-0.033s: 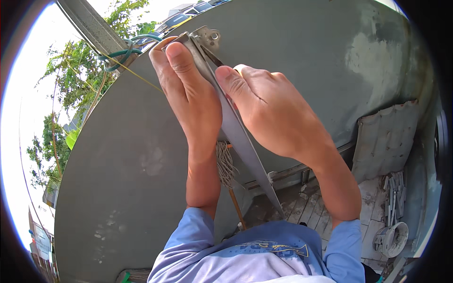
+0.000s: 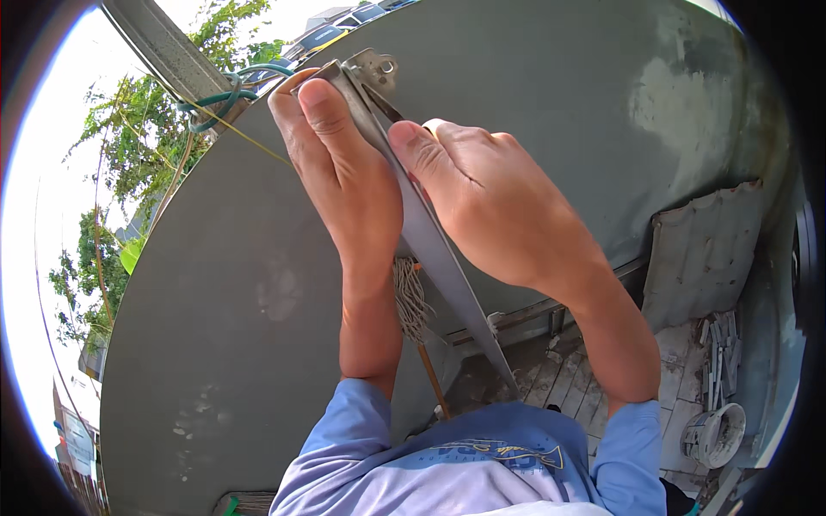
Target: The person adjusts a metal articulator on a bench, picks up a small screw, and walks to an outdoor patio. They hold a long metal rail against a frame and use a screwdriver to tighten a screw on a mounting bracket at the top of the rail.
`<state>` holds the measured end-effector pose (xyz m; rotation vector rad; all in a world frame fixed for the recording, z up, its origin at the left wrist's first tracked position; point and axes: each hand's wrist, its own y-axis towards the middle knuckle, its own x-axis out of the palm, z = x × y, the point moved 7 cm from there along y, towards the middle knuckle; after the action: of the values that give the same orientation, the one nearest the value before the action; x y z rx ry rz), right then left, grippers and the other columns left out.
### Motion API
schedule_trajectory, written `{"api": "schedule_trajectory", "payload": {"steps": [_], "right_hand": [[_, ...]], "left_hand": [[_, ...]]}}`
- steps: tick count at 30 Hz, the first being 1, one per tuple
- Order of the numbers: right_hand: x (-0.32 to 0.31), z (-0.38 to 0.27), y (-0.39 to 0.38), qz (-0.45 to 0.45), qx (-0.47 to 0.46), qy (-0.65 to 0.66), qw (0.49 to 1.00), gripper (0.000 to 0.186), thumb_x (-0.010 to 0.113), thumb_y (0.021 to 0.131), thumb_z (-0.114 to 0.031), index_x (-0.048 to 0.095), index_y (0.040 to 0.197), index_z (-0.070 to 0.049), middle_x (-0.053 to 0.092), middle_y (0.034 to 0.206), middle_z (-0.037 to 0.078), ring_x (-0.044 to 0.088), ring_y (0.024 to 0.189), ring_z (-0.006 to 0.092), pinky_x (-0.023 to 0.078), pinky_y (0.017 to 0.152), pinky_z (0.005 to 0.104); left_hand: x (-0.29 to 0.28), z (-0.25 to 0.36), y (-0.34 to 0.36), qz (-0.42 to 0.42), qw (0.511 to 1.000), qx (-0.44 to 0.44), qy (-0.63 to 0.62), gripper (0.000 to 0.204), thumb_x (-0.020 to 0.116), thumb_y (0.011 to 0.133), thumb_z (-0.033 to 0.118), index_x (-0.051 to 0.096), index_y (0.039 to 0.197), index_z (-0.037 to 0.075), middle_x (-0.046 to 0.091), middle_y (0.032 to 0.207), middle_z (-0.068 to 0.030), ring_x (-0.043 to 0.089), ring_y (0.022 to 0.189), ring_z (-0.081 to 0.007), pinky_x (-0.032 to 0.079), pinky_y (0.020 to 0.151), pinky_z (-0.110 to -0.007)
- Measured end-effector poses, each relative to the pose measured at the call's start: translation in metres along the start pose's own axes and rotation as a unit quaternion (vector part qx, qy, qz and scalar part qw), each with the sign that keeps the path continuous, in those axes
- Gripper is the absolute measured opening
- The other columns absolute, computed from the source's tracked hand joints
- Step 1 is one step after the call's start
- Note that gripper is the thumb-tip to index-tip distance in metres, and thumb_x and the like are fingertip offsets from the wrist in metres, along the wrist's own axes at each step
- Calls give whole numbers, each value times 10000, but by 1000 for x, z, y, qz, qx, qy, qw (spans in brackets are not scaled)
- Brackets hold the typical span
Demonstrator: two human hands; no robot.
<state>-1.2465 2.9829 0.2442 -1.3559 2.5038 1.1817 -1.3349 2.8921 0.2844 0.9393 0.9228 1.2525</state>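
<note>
A broad grey wall [image 2: 249, 310] fills most of the view behind the long metal bar [image 2: 456, 292], which slants from upper left down toward the person's chest. To the right of the bar and lower down, a grey corrugated sheet [image 2: 701, 258] is leaned against the wall. The bar itself is held between both hands near its upper end. The left hand [image 2: 344, 181] is laid along the bar's left side with the fingers straight and pressed together, their tips reaching to the bar's top. The right hand [image 2: 490, 206] is set against the bar's right side, its thumb pressed onto the bar's face; the other fingers are hidden behind the hand, so how they close cannot be told. Compared with the picture just before, both hands are found a trace further up and left along the bar, while the bar is unmoved; this is judged a small resettling of the hold, not a new step. Just behind the bar's middle a string mop [image 2: 411, 297] is seen. At the bar's top a small holed bracket [image 2: 379, 69] is fixed.
</note>
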Motion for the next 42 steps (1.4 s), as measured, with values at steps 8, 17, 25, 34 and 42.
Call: {"api": "schedule_trajectory", "payload": {"steps": [8, 17, 25, 34, 42], "right_hand": [[4, -3, 0, 65, -54, 35, 996, 504, 392, 1055, -387, 540, 830, 38, 556, 654, 215, 478, 592, 355, 411, 616, 438], [14, 10, 2, 90, -91, 51, 991, 429, 478, 1031, -311, 534, 807, 50, 539, 616, 220, 546, 557, 352, 415, 524, 414], [5, 16, 9, 221, -332, -150, 905, 479, 569, 967, -438, 513, 946, 37, 570, 746, 152, 608, 639, 339, 508, 563, 411], [4, 8, -4, 186, -246, -75, 948, 452, 581, 962, -391, 519, 988, 56, 559, 820, 174, 595, 714, 353, 487, 629, 446], [9, -2, -14, 191, -156, -32, 969, 462, 553, 973, -360, 525, 1041, 97, 554, 870, 241, 588, 812, 386, 475, 705, 474]], "left_hand": [[-3, -6, 1, 14, 1000, -8, 3, 549, 272, 1070, 496, 500, 1031, -2, 481, 897, -94, 468, 860, -217, 392, 831, -357], [-9, -7, 0, 16, 999, -31, -37, 536, 277, 1074, 480, 539, 1031, 15, 509, 901, -67, 490, 834, -161, 420, 766, -315], [-12, -3, -5, -2, 991, -61, -117, 564, 277, 1071, 506, 562, 1095, 20, 533, 951, -47, 509, 869, -123, 431, 784, -268], [-8, -2, -3, -26, 988, -53, -140, 614, 263, 1055, 556, 547, 1105, 14, 536, 961, -49, 515, 910, -130, 434, 816, -279], [-4, -5, -3, -22, 989, -50, -140, 588, 259, 1064, 528, 541, 1090, 12, 527, 951, -54, 507, 874, -139, 435, 793, -284]]}}
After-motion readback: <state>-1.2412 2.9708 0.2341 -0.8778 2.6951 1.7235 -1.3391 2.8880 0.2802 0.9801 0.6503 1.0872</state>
